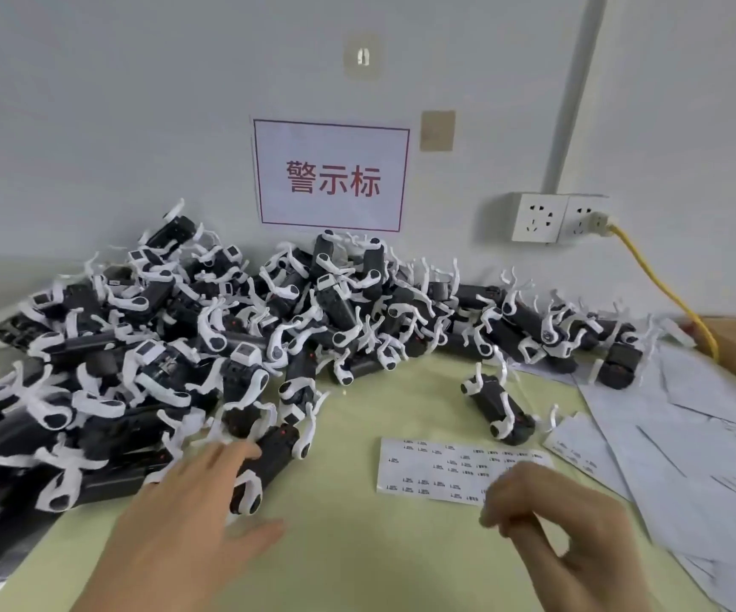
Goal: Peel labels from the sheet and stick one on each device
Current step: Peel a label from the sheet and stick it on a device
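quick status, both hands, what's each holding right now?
Left hand: open, fingers straight, reaching onto a black cylindrical device with white clips.
Right hand: fingers curled over the white label sheet; whether it pinches a label cannot be told.

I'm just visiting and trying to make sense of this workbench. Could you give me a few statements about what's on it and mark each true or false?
1. The label sheet lies flat on the table, in front of the right hand. True.
2. The left hand is lifting a device high off the table. False: its straight fingers reach to a device lying at the edge of the pile.
3. A yellow cable is plugged into the wall socket. True.
4. The devices are lined up in neat rows. False: they lie in a jumbled pile against the wall.
5. The wall sign has blue lettering. False: it is red.
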The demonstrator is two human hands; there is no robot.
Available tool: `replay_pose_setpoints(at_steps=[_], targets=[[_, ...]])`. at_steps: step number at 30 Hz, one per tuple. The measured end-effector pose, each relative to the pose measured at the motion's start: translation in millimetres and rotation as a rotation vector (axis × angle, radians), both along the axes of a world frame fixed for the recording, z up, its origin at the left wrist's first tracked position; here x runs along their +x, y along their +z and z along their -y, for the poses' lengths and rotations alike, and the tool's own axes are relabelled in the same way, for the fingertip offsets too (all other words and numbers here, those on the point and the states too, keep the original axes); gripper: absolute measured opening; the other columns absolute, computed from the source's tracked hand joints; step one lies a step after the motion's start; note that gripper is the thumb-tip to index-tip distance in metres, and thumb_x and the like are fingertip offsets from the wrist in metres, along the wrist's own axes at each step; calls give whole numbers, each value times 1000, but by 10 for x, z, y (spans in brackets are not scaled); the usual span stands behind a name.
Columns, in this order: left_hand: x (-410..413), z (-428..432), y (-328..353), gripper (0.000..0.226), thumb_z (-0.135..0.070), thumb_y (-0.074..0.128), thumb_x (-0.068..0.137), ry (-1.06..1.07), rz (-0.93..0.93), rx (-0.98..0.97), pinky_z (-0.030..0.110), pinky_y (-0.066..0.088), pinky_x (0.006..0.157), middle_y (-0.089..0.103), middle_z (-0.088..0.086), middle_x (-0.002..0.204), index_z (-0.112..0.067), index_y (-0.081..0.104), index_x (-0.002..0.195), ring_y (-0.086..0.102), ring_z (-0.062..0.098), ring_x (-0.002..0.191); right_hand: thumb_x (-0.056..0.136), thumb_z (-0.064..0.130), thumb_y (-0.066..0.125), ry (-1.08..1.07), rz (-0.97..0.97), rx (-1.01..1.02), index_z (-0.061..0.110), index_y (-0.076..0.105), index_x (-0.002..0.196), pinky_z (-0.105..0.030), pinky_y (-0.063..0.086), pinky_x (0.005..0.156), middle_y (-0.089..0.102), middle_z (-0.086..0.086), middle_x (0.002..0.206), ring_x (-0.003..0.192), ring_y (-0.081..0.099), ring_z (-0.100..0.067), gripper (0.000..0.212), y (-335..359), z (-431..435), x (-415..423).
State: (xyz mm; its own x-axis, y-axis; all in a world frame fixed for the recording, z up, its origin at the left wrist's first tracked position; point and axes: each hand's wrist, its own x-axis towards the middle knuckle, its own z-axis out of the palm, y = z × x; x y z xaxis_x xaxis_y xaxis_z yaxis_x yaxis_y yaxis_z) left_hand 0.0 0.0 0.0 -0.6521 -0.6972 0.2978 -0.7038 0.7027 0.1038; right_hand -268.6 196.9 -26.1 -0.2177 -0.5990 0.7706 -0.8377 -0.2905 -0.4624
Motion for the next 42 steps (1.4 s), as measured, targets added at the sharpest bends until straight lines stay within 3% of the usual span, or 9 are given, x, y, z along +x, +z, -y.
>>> replay_pose_setpoints(at_steps=[4,8,14,18,21,24,31,37,42], targets=[[110,146,-320,55,-54,68,87,58,-13,94,21,47,76,34,-27,136,-55,27,123,50,1,108,71,-4,50,57,187,49,27,64,67,-14,42,58,63,13,69,62,59,-11,34,152,549,25],[178,262,-470,64,-20,83,75,85,-388,176,20,45,64,57,-39,106,-56,40,105,58,1,91,72,-1,48,59,172,143,21,67,67,-14,43,57,65,12,70,67,59,-12,29,75,885,-67],[-47,222,-516,54,-9,86,68,50,-779,291,31,56,69,74,-18,94,-37,55,103,71,5,77,75,2,50,41,169,53,29,66,79,-19,45,58,65,13,76,67,59,-10,32,-191,966,-153],[-485,114,-233,41,-38,80,58,-142,-1185,625,19,56,63,76,-2,91,-30,64,94,72,9,80,81,19,57,17,100,22,43,57,128,-14,46,78,60,17,123,104,63,-9,53,-206,916,-170],[-974,174,-64,45,-42,75,57,-207,-1200,926,25,54,55,72,2,86,-25,65,97,67,13,71,84,31,71,8,58,65,33,28,158,-25,37,110,32,14,161,146,37,-14,85,-184,931,-231],[-1418,266,-22,34,-27,77,68,-252,-1209,1279,32,53,53,65,8,88,-15,65,97,65,16,71,84,42,76,-4,68,103,37,18,161,-31,28,116,20,16,166,154,20,-8,96,-179,930,-309],[-1705,284,-256,37,-31,68,77,-301,-1133,1611,39,59,66,70,22,99,-7,70,104,67,31,78,91,71,52,-119,148,82,55,38,141,-46,39,114,35,30,152,145,33,-2,55,-152,923,-412],[-1672,254,-260,52,-38,72,73,-393,-1076,1667,45,60,77,72,24,106,-4,75,113,73,35,82,95,66,46,-255,-18,91,44,34,149,-21,14,114,32,31,153,142,27,1,59,-170,951,-338],[-1641,274,-272,75,-65,46,93,-508,-1091,1864,37,48,62,67,31,109,-2,69,128,63,33,70,89,81,38,-230,110,123,59,33,139,-3,24,103,39,46,133,130,32,19,55,-117,917,-402]])
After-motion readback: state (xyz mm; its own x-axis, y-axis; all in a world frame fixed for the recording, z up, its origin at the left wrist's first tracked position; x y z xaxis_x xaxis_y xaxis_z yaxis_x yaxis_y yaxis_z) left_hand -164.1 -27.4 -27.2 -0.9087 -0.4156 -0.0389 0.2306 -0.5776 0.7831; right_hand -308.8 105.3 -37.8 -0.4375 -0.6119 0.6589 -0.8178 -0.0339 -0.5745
